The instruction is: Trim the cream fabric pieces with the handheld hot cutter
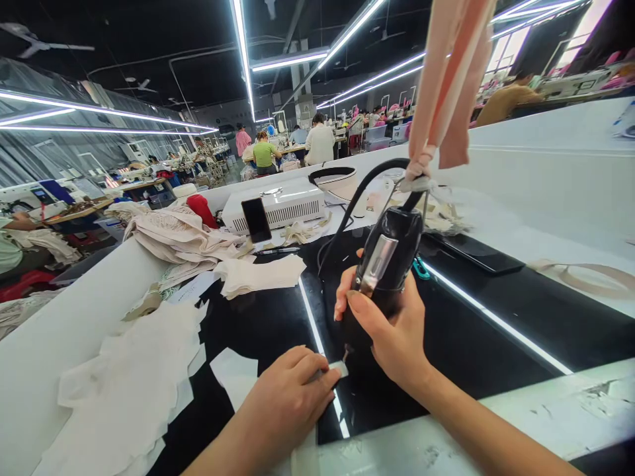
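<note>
A glossy black table (pixel 496 344) with white edges carries pale fabric pieces (pixel 129 377) along its left edge, a folded stack (pixel 260 274) and a white machine (pixel 278 205) toward the far edge.

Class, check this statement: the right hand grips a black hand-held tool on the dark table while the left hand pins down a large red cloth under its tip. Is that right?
Not quite. In the head view the left hand pins a small white piece, not a large red cloth. The rest holds: the right hand grips the black tool over the dark table.

The left hand (pixel 288 396) lies palm down, forearm reaching in from below, its fingers (pixel 322 380) curled and pinched together at the tips. The right hand (pixel 391 324) stands upright, fingers wrapped closed, just beside the left hand.
</note>
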The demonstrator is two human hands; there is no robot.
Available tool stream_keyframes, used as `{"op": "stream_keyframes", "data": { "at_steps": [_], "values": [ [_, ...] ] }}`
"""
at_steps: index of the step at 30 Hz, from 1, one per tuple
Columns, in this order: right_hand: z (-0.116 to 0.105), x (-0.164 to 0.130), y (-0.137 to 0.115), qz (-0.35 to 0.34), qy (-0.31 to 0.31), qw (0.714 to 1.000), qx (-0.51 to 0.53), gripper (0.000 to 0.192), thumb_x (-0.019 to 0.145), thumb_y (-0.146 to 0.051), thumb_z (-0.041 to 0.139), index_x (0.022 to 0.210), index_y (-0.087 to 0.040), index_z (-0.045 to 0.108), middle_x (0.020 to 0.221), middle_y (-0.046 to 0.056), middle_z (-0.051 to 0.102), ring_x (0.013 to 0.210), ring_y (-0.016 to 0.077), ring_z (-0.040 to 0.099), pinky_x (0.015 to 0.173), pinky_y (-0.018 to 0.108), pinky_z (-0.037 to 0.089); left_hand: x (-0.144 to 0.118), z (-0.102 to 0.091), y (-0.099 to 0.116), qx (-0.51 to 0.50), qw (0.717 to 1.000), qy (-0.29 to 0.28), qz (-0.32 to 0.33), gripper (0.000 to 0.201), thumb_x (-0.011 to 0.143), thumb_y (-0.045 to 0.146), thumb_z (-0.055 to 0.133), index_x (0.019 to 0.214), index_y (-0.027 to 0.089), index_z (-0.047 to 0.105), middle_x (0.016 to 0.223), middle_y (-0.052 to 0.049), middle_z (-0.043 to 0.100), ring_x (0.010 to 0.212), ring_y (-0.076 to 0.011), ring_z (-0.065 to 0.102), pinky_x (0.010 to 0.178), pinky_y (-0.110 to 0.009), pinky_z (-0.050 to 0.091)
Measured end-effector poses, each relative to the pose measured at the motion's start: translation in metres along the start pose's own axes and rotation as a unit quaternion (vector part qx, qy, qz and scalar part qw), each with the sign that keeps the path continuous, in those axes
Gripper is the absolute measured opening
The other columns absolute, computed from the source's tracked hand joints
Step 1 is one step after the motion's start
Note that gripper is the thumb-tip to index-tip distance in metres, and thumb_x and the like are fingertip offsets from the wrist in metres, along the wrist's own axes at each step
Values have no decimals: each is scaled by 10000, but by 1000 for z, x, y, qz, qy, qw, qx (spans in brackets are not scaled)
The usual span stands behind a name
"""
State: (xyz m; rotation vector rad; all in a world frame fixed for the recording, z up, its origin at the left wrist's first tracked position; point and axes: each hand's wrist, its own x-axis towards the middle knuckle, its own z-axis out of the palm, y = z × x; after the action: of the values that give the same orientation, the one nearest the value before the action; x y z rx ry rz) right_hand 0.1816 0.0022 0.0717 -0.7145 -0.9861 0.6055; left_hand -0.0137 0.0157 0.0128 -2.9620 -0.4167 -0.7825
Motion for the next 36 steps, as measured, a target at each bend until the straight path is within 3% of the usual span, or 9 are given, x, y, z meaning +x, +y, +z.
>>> {"op": "stream_keyframes", "data": {
  "at_steps": [4, 17, 25, 36],
  "values": [
    [1, -1, -2, 4, -1, 1000, 7, 360, 861, -261, 845, 1082, -295, 563, 794, -74, 716, 550, 132, 633, 488, 267, 574, 1, -1, 0, -1, 1000, 0, 4, 231, 1170, 146, 504, 1309, 141, 688, 1069, -69, 730, 959, -189, 713, 890, -314, 692],
    [0, -2, -2, -11, -7, 1000, -13, 314, 865, -243, 840, 1007, -284, 562, 772, -68, 713, 548, 129, 639, 506, 261, 574, 2, -4, 2, -28, 999, 16, -4, 296, 1211, 180, 408, 1279, 152, 695, 1047, -63, 735, 916, -200, 726, 842, -331, 692],
    [-1, 0, -4, -12, 14, 1000, -11, 297, 859, -249, 843, 982, -288, 575, 759, -71, 713, 551, 133, 636, 511, 267, 585, 0, -5, 3, -36, 999, -1, -19, 272, 1180, 132, 458, 1309, 142, 697, 1094, -71, 738, 956, -206, 724, 870, -327, 694],
    [2, -1, -6, -21, -3, 999, -29, 266, 865, -222, 802, 970, -281, 565, 779, -62, 706, 531, 117, 642, 499, 245, 576, 0, -4, 4, -35, 999, -4, -13, 267, 1169, 118, 475, 1319, 138, 695, 1095, -76, 738, 971, -214, 712, 900, -335, 687]
  ]
}}
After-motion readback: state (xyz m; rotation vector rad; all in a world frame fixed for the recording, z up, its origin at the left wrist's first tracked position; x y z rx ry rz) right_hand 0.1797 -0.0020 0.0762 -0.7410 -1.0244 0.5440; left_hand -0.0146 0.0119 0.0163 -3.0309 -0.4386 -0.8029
